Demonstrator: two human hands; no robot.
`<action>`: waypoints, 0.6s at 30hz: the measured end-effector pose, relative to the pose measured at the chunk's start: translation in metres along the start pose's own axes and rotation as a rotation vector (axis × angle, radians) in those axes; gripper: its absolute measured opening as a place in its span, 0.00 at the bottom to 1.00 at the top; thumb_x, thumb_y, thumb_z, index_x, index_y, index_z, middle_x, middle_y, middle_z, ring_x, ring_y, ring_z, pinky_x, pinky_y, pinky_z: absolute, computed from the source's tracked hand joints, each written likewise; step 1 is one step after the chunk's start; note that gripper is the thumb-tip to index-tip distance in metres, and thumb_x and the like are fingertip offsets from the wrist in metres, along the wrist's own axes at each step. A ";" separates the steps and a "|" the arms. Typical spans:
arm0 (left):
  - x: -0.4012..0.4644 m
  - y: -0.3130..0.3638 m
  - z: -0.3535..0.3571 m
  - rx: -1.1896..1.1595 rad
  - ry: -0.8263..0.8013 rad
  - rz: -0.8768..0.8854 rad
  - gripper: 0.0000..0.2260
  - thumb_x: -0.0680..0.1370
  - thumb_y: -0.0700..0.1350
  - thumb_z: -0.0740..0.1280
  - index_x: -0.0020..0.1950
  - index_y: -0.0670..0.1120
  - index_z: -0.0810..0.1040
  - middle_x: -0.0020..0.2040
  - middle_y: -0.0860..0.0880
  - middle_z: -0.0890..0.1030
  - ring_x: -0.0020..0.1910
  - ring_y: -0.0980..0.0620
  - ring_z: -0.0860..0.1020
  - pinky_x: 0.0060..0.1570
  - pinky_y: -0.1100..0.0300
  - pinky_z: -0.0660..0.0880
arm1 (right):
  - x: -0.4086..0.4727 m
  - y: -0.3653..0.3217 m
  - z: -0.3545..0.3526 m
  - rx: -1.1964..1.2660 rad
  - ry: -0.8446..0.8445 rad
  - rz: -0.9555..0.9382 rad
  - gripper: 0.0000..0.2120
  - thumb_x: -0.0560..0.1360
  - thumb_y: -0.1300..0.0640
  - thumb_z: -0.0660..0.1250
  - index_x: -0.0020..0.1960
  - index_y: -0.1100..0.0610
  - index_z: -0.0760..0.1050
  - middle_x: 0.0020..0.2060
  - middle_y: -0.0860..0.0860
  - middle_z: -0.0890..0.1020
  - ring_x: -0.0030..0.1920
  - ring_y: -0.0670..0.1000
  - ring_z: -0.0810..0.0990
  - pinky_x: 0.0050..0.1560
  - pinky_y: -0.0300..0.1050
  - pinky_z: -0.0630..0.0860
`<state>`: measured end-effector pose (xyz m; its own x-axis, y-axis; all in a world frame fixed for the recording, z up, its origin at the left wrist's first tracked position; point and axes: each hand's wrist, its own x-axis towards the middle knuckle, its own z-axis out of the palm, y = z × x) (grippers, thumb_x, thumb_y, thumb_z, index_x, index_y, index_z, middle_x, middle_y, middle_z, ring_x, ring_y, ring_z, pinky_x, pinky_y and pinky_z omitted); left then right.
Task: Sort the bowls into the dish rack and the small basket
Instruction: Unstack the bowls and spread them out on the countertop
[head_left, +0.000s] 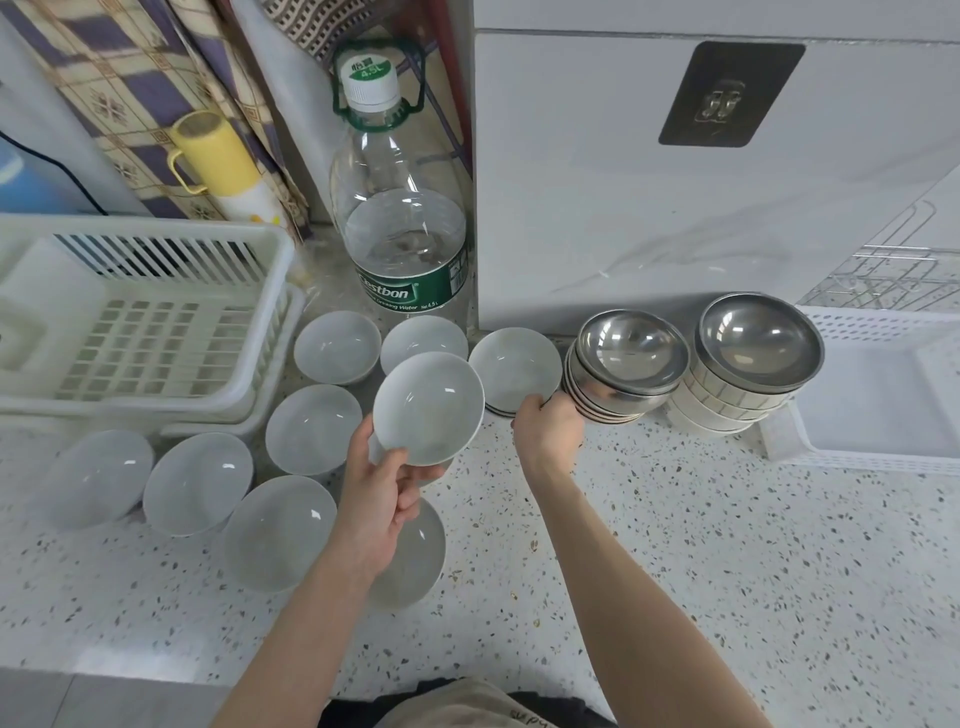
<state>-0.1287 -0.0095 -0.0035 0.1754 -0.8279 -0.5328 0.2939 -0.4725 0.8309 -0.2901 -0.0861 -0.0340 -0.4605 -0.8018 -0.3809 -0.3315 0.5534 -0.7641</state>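
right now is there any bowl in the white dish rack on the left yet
No, the white dish rack shows only its bare slotted floor, and the white bowls sit on the counter beside it.

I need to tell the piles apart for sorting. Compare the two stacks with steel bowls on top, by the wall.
The left stack leans toward the right hand, which touches its base; the right stack has no hand on it. The left stack looks metal all the way down; the right stack has a steel bowl on top and white ribbed bowls beneath. The right stack's top bowl looks wider. Both stand on the speckled counter, open side up.
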 end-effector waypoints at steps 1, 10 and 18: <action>-0.001 0.000 -0.001 0.000 0.003 0.001 0.21 0.81 0.37 0.58 0.68 0.60 0.69 0.39 0.40 0.84 0.26 0.57 0.77 0.18 0.66 0.61 | 0.000 -0.001 0.000 -0.004 0.003 0.000 0.14 0.78 0.61 0.54 0.53 0.68 0.75 0.47 0.62 0.82 0.47 0.62 0.81 0.42 0.50 0.77; -0.009 -0.004 -0.013 -0.006 0.016 -0.005 0.21 0.81 0.38 0.58 0.65 0.62 0.71 0.39 0.39 0.84 0.23 0.57 0.71 0.19 0.66 0.61 | -0.004 -0.003 0.001 0.039 -0.025 0.010 0.13 0.78 0.62 0.52 0.61 0.66 0.67 0.51 0.65 0.81 0.51 0.62 0.81 0.46 0.51 0.78; -0.018 -0.011 -0.023 -0.022 0.049 -0.002 0.21 0.82 0.37 0.58 0.69 0.59 0.68 0.37 0.39 0.84 0.22 0.57 0.71 0.18 0.66 0.62 | -0.006 -0.004 -0.001 0.046 -0.056 0.001 0.17 0.79 0.62 0.50 0.65 0.67 0.65 0.54 0.67 0.80 0.53 0.63 0.80 0.48 0.55 0.78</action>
<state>-0.1129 0.0172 -0.0069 0.2206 -0.8109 -0.5421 0.3147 -0.4669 0.8264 -0.2871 -0.0833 -0.0286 -0.4133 -0.8136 -0.4089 -0.2922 0.5439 -0.7867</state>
